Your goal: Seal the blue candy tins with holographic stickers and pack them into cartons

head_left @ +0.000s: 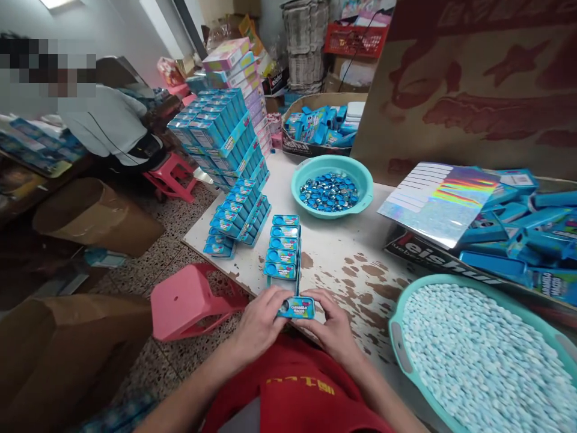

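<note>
A small blue candy tin (296,307) with printed lettering is held between both hands near the table's front edge. My left hand (261,319) grips its left end, fingers closed on it. At the right end, my right hand (331,322) pinches the tin between thumb and fingers. Just beyond the hands lies an open display box (298,258) with several matching tins (282,255) lined up in a row; its near end shows a bare stretch. The underside of the held tin is hidden.
Stacked tin boxes (225,138) rise at the table's left corner. A turquoise bowl (297,186) holds small blue and silver discs; a larger basin (399,325) holds pale blue candies. A carton (419,255) of blue tins stands right. A pink stool (180,300) and a seated person (108,126) are left.
</note>
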`<act>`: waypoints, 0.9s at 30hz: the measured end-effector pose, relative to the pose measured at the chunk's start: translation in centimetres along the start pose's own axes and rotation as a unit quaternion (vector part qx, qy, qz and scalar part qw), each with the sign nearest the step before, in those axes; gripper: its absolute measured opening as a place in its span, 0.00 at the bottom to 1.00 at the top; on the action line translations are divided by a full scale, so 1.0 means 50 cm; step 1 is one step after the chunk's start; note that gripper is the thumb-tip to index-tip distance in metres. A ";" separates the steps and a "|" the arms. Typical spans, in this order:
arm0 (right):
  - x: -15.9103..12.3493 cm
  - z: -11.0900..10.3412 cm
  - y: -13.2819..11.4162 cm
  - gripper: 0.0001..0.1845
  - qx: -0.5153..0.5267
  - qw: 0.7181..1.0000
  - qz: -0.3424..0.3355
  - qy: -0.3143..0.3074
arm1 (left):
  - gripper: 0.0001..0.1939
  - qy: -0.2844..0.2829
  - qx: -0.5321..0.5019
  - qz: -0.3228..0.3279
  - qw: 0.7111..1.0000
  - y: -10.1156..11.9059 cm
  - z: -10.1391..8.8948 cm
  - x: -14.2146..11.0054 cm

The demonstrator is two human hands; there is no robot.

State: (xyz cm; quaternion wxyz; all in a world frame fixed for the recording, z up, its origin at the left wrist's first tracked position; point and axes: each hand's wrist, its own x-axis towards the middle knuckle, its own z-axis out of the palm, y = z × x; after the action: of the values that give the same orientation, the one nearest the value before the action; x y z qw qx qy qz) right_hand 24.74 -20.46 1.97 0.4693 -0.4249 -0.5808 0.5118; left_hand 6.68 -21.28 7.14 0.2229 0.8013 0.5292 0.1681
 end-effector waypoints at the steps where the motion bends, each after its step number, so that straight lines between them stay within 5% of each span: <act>1: 0.005 0.007 0.001 0.18 -0.013 1.000 -0.005 -0.004 | 0.21 0.013 0.014 0.010 1.000 -0.013 0.002 -0.002; 7: 0.033 0.041 0.044 0.16 -0.094 0.995 -0.038 0.023 | 0.23 0.084 0.099 0.044 0.991 -0.091 0.007 -0.004; 10: 0.035 0.057 0.098 0.23 -0.110 0.990 0.021 0.082 | 0.23 0.094 0.119 0.041 0.988 -0.116 0.007 0.000; 15: 0.020 0.079 0.161 0.26 -0.017 0.991 0.118 0.062 | 0.26 0.081 0.159 0.058 0.982 -0.119 -0.001 0.001; 22: 0.018 0.079 0.161 0.27 0.016 0.989 0.130 0.073 | 0.31 0.094 0.225 0.079 0.967 -0.118 -0.003 0.000; 27: 0.021 0.074 0.163 0.26 -0.001 0.991 0.102 0.081 | 0.32 0.080 0.319 0.096 0.940 -0.107 0.041 0.015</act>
State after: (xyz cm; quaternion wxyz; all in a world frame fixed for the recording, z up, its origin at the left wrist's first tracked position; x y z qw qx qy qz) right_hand 21.01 -19.23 -6.15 0.4595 -0.5224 -0.4950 0.5205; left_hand 3.86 -19.12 2.58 -0.1044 0.8613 0.4917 0.0744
